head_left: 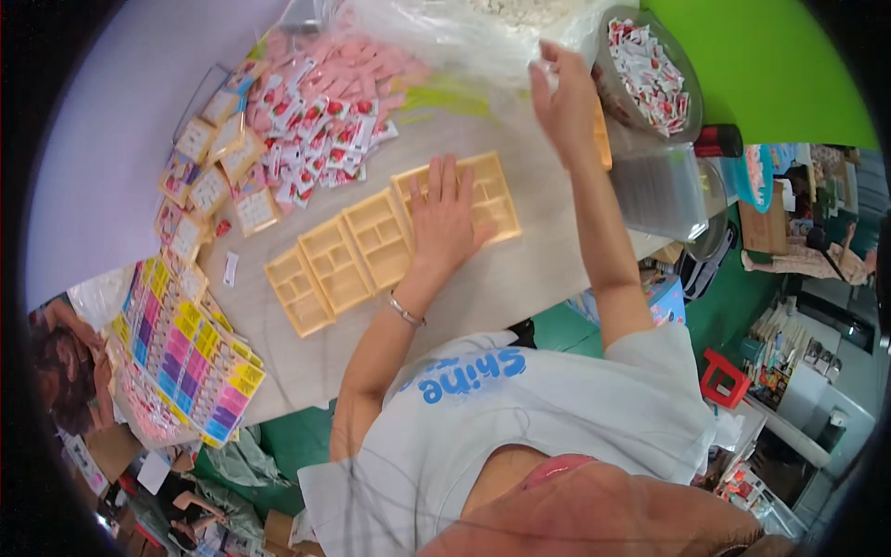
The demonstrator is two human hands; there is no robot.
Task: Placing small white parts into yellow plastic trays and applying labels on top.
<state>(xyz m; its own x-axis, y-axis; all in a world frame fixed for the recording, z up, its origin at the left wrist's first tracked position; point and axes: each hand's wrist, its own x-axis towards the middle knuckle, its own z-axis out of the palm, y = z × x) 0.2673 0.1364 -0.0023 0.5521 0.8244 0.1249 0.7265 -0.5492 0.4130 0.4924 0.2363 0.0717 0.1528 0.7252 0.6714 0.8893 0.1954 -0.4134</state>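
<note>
My left hand lies flat with its fingers spread on a pale yellow compartment tray. Beside it stand further trays of the same kind: one right next to it, then another and a last one toward the left. Raised over the far right of the table, my right hand has its thumb and fingers apart, and I see nothing between them. It is nearest to a clear plastic bag with pale contents. An orange-yellow piece shows partly behind its wrist.
Strawberry-printed sachets and pink strips are heaped at the far left. Small packs and colourful striped boxes lie along the left edge. A bowl of sachets and a clear plastic container stand at the right.
</note>
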